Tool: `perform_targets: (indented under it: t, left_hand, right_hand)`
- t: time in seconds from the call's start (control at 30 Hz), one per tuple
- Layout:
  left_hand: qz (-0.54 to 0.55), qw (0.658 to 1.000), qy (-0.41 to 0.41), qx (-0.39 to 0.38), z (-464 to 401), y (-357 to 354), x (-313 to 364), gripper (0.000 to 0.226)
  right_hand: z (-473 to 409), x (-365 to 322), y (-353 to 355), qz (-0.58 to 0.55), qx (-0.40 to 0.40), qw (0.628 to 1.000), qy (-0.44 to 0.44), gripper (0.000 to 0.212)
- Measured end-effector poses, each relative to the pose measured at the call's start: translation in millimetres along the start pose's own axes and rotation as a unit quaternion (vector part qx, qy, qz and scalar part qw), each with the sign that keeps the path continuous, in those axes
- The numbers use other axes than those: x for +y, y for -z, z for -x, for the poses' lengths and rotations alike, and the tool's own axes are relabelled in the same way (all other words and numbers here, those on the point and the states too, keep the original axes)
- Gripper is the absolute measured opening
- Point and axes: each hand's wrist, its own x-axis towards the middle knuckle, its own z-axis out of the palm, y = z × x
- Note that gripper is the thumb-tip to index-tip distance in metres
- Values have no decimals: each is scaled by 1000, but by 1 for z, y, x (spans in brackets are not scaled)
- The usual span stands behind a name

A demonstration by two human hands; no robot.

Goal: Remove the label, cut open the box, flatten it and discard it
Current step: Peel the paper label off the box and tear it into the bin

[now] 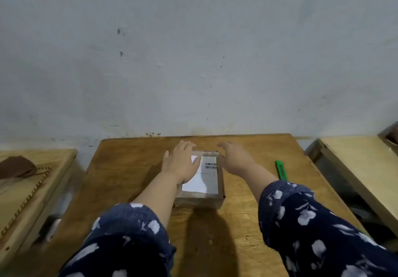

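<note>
A small taped cardboard box (pixel 199 200) sits in the middle of the wooden table (pixel 133 169). A white label (pixel 203 176) with barcodes covers its top. My left hand (pixel 179 160) lies flat on the left part of the label, fingers spread toward the box's far edge. My right hand (pixel 235 158) rests against the box's right far corner, fingers apart, curved over the edge. Neither hand holds anything. A green box cutter (pixel 281 170) lies on the table to the right of my right forearm.
A grey wall stands right behind the table's far edge. A lower wooden bench (pixel 32 190) with a brown cloth (pixel 16 165) is on the left. Another wooden table (pixel 361 169) stands at the right, with a dark gap between.
</note>
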Motion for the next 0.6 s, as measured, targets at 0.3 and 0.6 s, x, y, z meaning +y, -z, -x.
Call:
perform_targets:
  t: [0.3, 0.6]
  left_hand:
    - [-51, 996, -12, -72, 2, -52, -35, 96]
    - [-46, 999, -5, -25, 6, -64, -34, 96]
  right_hand:
    - [-11, 8, -39, -4, 23, 1000, -20, 34]
    - [-27, 2, -51, -66, 90, 990, -89, 18]
